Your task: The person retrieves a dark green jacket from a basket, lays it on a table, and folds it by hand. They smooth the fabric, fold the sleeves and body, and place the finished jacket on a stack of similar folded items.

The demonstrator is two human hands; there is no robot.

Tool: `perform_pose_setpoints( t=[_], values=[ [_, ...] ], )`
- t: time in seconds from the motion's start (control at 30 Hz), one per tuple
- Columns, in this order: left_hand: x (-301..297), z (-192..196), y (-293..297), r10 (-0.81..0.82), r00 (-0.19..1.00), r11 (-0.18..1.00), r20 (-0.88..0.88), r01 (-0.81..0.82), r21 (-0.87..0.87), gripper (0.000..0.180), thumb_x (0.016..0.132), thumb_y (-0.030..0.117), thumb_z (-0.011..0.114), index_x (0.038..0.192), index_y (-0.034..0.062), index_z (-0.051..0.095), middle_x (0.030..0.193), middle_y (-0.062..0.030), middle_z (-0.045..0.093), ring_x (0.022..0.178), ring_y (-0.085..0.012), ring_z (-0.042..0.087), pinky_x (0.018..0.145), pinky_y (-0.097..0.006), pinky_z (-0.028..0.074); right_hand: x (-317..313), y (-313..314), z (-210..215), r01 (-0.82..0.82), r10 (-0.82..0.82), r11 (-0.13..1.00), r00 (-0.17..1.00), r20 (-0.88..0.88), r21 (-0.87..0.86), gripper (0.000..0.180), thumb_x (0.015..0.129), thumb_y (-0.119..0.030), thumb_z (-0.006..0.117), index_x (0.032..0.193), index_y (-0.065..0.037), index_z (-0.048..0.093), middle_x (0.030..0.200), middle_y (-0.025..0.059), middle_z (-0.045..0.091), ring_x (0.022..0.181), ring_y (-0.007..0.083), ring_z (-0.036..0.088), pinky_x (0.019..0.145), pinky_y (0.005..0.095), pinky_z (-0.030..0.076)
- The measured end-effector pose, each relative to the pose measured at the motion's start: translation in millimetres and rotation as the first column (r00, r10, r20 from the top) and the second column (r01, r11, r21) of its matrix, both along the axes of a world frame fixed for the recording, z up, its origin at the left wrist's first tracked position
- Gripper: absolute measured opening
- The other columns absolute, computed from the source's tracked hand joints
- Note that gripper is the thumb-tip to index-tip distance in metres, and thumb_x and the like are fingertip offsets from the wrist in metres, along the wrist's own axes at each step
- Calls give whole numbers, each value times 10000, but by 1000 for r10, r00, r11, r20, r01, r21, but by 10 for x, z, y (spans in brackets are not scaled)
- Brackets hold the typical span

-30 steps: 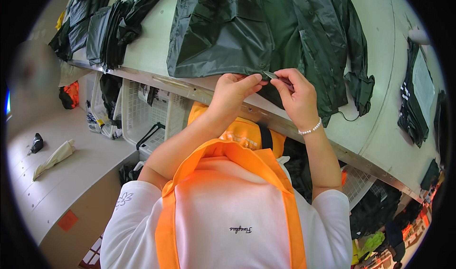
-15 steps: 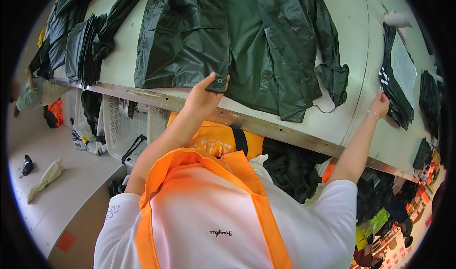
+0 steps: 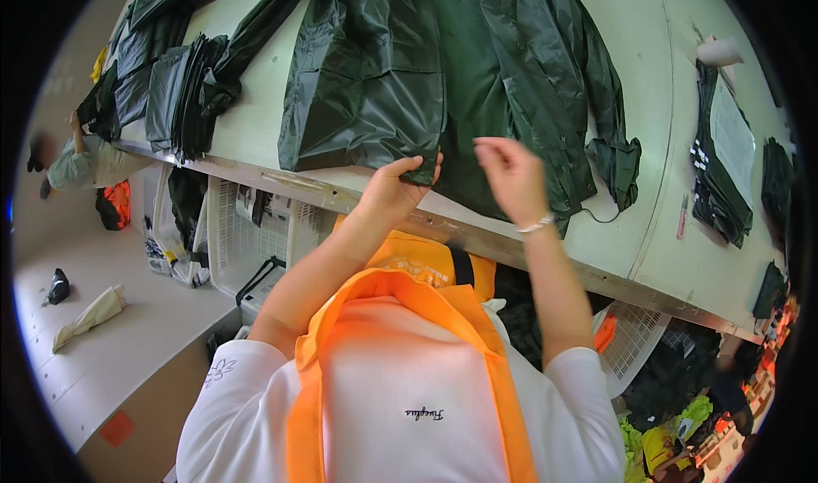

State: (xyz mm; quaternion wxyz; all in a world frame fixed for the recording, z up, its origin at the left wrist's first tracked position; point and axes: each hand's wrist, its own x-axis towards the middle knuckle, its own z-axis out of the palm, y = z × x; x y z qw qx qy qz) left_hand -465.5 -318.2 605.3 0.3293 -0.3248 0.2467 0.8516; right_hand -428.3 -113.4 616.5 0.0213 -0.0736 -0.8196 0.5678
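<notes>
Raincoat [image 3: 366, 99]: I am seeing a glossy dark green coat lying opened out on the pale worktable [image 3: 630, 248], mostly beyond both hands' fingers, its near front corner sitting in the left ones.
Left hand [image 3: 394, 193]: thumb and fingers are clamping that hem corner at the table's near edge, thumb uppermost.
Right hand [image 3: 516, 183]: it is hovering over the open front, right of the left fingers; its own fingers are bending inward, but blur is hiding whether they are meeting the thumb or touching cloth.
Bracelet [image 3: 535, 225]: pale beads are circling the right wrist, below those fingers.
Slim tool [image 3: 682, 217]: it is lying on the tabletop, well right of the right fingers.
Folded garment [image 3: 720, 206]: dark, with a checkered strip, it is resting farther right of them, a pale sheet [image 3: 733, 138] lying on it.
Garment stack [image 3: 177, 99]: folded dark pieces are lying well left of the left fingers.
White crate [image 3: 251, 236]: it is standing below the table edge, left of the left fingers.
</notes>
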Motion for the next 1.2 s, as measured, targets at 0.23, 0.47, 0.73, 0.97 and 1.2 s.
perform_pose_setpoints(
  t=[0.23,0.47,0.73,0.97,1.2],
  values=[
    [-55,1,-145,68,990,991,123,-53,-125,280,785,-2,473,1057,-62,493,862,-99,506,715,-218,483,706,-318,427,-283,65,-261,434,-269,698,896,-353,569,383,765,-137,655,1120,-40,549,1136,178,533,1055,364,498,909,450,395],
    [-249,-95,-444,-104,995,969,-8,103,224,218,874,190,592,1016,28,558,711,-27,489,651,-151,457,632,-282,393,-62,907,-374,252,-541,711,793,281,656,297,810,-285,648,1047,-114,600,917,107,646,919,300,602,848,462,428],
    [-793,828,-1123,53,863,898,-503,-262,-353,120,816,132,680,832,27,621,702,-29,564,624,-130,508,589,-258,413,82,927,1015,593,-567,596,788,-239,541,221,864,-223,612,806,-11,628,654,78,606,559,154,540,554,309,439],
    [-309,304,-652,-330,929,937,-167,301,-176,252,919,161,556,1045,-56,580,922,-111,624,840,-203,609,689,-278,474,-134,-1047,332,302,-293,951,948,120,-64,237,912,-225,558,811,-10,563,616,24,509,590,95,455,564,261,400],
    [-429,-247,-559,-538,843,819,-14,518,-248,158,849,178,657,836,38,586,753,-57,595,645,-156,548,522,-272,406,32,-1521,-380,436,-373,889,867,330,-139,303,933,-257,506,808,12,566,669,91,586,625,147,518,622,310,434]
  ],
)
